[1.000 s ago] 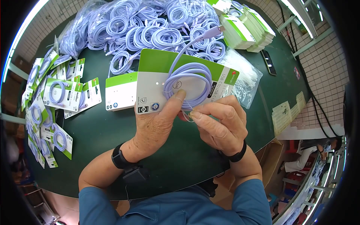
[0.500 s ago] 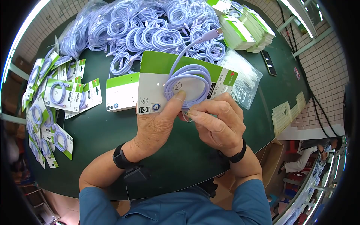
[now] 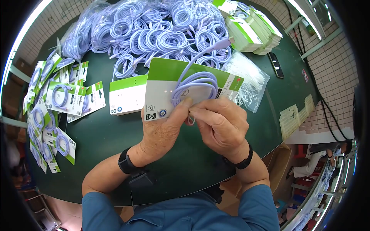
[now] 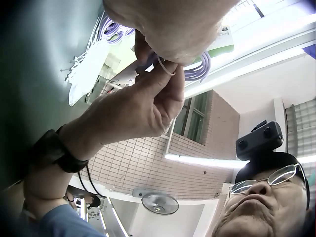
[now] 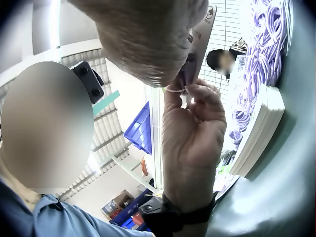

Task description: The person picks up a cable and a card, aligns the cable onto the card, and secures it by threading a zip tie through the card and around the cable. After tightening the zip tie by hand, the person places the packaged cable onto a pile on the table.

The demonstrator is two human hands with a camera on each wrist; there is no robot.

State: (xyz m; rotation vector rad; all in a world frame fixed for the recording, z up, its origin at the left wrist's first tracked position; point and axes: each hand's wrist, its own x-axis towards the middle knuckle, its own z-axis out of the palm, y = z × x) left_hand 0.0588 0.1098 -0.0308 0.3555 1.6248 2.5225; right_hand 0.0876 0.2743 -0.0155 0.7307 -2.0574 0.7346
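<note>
Grn counter. L hand fingers grip card w/ lilac cable coil, held above counter; R hand fingers pinch thin tie, end hidden. Label reads "USB-C to", rest blocked by R hand.

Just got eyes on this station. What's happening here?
A person's left hand grips a green-and-white card with a coiled lilac cable against its front. The right hand pinches at a thin white tie, looped near the card's lower edge; whether it is fastened isn't clear. Carded cables lie at left, loose coils beyond.
</note>
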